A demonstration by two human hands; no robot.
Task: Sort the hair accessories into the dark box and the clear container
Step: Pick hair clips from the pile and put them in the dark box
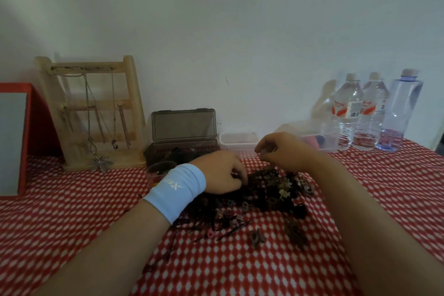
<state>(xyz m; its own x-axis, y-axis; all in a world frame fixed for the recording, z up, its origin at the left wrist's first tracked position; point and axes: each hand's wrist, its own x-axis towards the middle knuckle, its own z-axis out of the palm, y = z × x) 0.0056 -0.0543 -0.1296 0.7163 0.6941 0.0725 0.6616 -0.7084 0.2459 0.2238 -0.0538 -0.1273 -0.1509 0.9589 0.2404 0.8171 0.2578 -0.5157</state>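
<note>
A pile of dark hair accessories, small claw clips, bobby pins and hair ties, lies on the red-and-white cloth in the middle. My left hand, with a light blue wristband, rests on the pile's left edge, its fingers curled into the dark ties. My right hand hovers over the pile's far side, its fingertips pinching a small item I cannot identify. Behind the hands stands the dark box with its lid up, and right of it the clear container.
A wooden jewellery stand with necklaces is at the back left, beside a red-framed board. A small dark cup sits near my left wrist. A larger clear tub and three water bottles line the back right.
</note>
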